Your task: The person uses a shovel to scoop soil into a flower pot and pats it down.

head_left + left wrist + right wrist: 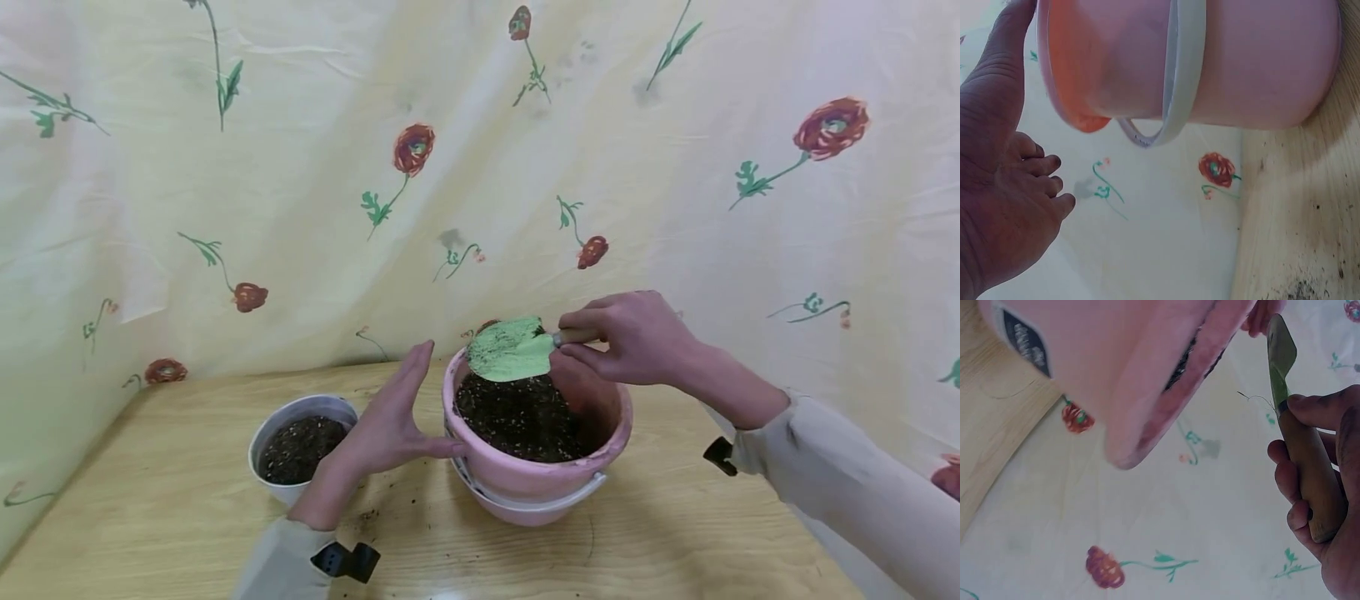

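Note:
My right hand (630, 337) grips the wooden handle (1311, 475) of a hand trowel. Its green blade (512, 348), specked with soil, is above the far left part of a pink bucket (525, 492). Dark soil (517, 417) lies inside the bucket, and its white carrying handle (1185, 69) hangs down the side. At the bucket's left rim is my left hand (390, 421), fingers extended and thumb at the rim. In the left wrist view, that palm (997, 206) holds nothing.
A smaller white pot (264, 475) of dark soil (300, 446) stands left of the bucket, partly behind my left hand. Crumbs of soil (367, 517) lie on the wooden table (150, 500). A flower-patterned curtain (315, 167) hangs behind.

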Tool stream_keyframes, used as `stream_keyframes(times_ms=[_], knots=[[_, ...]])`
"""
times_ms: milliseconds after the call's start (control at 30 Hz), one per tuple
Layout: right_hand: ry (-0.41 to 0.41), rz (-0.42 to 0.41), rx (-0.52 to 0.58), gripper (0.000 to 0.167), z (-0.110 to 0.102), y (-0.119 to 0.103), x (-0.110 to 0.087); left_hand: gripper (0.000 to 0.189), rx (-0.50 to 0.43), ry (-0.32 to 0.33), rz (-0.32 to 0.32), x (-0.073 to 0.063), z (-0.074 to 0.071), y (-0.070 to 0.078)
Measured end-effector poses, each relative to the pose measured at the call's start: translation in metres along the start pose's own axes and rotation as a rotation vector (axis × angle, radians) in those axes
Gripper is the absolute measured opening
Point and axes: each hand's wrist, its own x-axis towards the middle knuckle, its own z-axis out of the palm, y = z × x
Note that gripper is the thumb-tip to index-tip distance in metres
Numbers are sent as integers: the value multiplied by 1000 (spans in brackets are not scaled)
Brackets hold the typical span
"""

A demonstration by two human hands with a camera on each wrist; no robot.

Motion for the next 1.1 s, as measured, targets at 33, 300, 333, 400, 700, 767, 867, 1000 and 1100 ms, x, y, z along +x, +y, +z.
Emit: stream_keyframes(times_ms=[33,300,333,400,700,767,867,1000,1100], knots=[[-5,9,-6,7,0,2,-3,133,-6,-7,7,1,1,1],[-22,57,-55,12,-4,11,-19,132,-40,-69,30,13,6,12],[-24,60,-62,13,-4,12,-21,132,-46,-72,46,15,7,13],[-31,70,-74,13,-4,13,-24,127,-55,-68,107,21,9,16],[-145,167,-112,16,-5,16,-32,116,-83,-140,108,29,13,20],[-165,171,-126,21,-4,16,-33,120,-76,-161,59,27,14,19],[-179,144,-162,24,-4,17,-34,121,-72,-180,24,27,14,18],[-173,81,-217,26,-3,16,-35,124,-80,-196,6,29,14,19],[-160,55,-262,32,-2,15,-34,129,-86,-206,-17,30,13,20]])
